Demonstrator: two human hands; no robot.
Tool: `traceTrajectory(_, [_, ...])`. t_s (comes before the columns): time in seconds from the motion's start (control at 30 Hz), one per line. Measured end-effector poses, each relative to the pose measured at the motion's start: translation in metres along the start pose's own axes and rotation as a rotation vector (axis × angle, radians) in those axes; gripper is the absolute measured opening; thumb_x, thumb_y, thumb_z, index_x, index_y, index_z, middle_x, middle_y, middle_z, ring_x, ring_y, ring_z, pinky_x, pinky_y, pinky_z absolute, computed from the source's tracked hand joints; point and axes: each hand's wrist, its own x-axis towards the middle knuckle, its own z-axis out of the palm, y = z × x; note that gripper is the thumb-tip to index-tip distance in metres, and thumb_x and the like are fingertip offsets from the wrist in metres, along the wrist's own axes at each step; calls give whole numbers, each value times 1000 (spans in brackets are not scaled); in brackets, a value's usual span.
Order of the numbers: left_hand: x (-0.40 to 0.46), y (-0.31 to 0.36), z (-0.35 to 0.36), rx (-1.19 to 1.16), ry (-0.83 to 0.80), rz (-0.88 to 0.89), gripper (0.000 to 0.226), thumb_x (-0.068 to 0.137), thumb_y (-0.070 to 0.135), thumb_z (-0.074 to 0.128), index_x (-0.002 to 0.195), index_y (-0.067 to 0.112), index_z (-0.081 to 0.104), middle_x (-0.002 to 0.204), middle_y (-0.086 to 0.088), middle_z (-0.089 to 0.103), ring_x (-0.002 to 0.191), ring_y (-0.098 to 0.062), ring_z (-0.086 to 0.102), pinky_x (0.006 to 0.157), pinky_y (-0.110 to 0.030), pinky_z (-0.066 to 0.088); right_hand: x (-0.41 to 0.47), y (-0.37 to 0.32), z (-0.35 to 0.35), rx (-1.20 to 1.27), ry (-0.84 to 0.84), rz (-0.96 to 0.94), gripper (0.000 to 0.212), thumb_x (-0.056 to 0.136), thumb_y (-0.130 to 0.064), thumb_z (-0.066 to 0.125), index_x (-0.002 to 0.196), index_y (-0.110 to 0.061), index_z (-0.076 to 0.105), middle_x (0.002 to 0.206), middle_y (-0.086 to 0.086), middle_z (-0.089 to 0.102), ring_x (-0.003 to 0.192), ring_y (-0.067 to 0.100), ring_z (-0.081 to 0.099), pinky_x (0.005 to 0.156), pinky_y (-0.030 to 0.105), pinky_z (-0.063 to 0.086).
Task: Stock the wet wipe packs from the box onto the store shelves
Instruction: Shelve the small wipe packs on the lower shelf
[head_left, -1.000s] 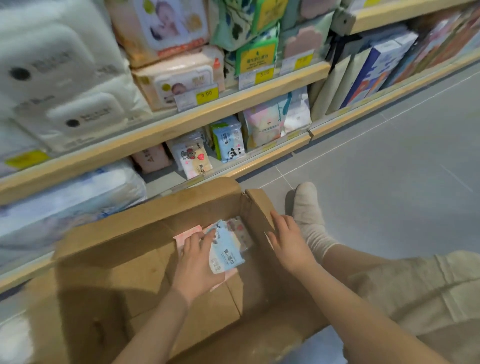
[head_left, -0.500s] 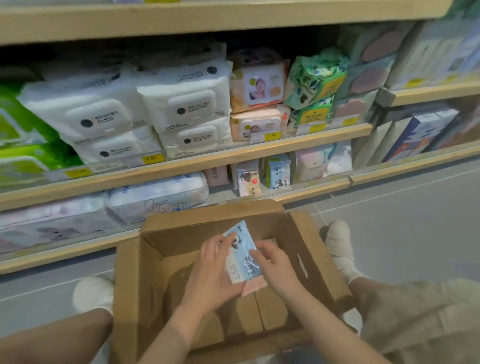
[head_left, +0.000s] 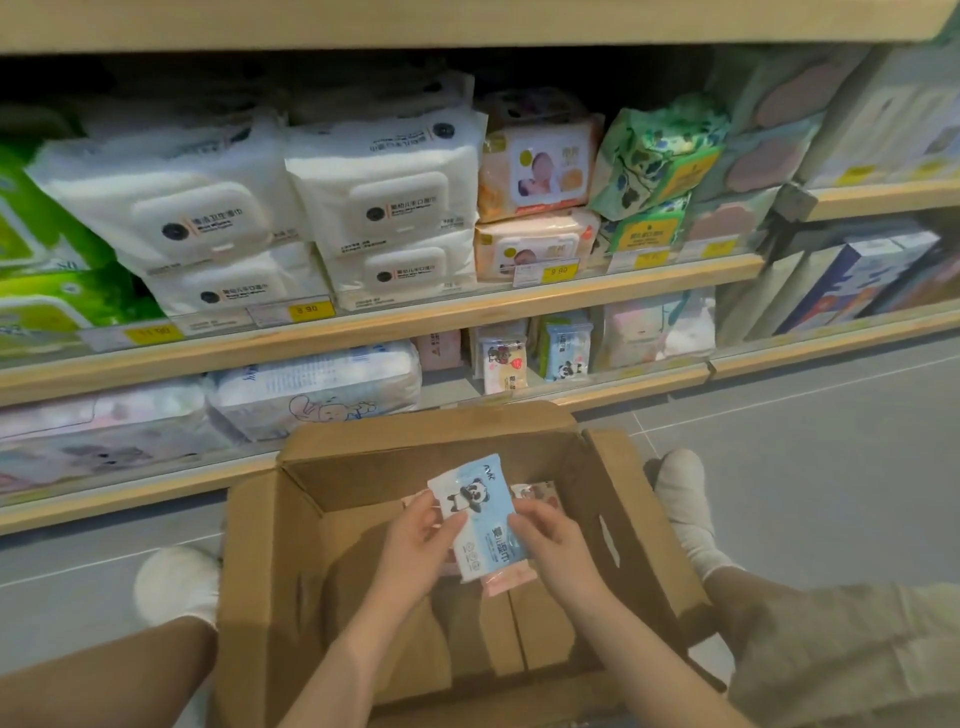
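Note:
A light blue wet wipe pack with a panda print (head_left: 480, 512) is held over the open cardboard box (head_left: 639, 499). My left hand (head_left: 415, 551) pinches its left edge and my right hand (head_left: 553, 545) grips its right side. A pink pack (head_left: 506, 579) peeks out under the blue one, held with it. Another pack (head_left: 537, 493) lies in the box behind my hands. On the bottom shelf (head_left: 613, 387) stand a matching blue panda pack (head_left: 566, 351) and a white pack with a red print (head_left: 503, 364).
The shelf above carries big white wipe packs (head_left: 384, 208), green packs (head_left: 47, 291) and baby-print packs (head_left: 540, 171) behind yellow price tags. A large white pack (head_left: 317, 389) lies on the bottom shelf. My socked feet (head_left: 683, 493) flank the box on the grey tile floor.
My hands have lifted the blue pack higher out of the box and turned its panda face up. My right hand went from the box wall to the pack. The view rose to the shelves.

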Motion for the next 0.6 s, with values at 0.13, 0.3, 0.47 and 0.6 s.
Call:
traceTrajectory(0.13, [14, -26, -11, -1, 34, -80, 21, 90, 7, 58, 99, 26, 60, 95, 11, 71, 89, -10, 69, 56, -25, 55, 31, 36, -12, -162, 113, 54, 17, 94, -15, 54, 107, -12, 64, 102, -3, 65, 97, 8, 60, 64, 11, 44])
traceTrajectory(0.3, [41, -57, -23, 35, 92, -173, 23, 90, 5, 57, 98, 28, 59, 94, 13, 69, 85, -9, 69, 56, -27, 57, 68, 76, -30, -294, 227, 181, 33, 93, -22, 56, 125, -13, 55, 118, 4, 63, 108, 22, 60, 85, 31, 48])
traceTrajectory(0.47, [68, -82, -21, 159, 74, -227, 19, 92, 8, 56, 92, 27, 57, 88, 11, 69, 72, -4, 68, 48, -15, 48, 101, 107, -33, -433, 206, 254, 43, 98, -22, 48, 138, -10, 43, 132, 10, 54, 121, 27, 52, 88, 25, 39])
traceTrajectory(0.6, [79, -101, -16, 143, 53, -265, 20, 92, 6, 55, 94, 26, 56, 89, 13, 67, 74, 1, 67, 51, -17, 51, 128, 122, -27, -465, 187, 321, 59, 92, -53, 37, 140, -19, 41, 135, 8, 48, 125, 27, 48, 102, 35, 40])
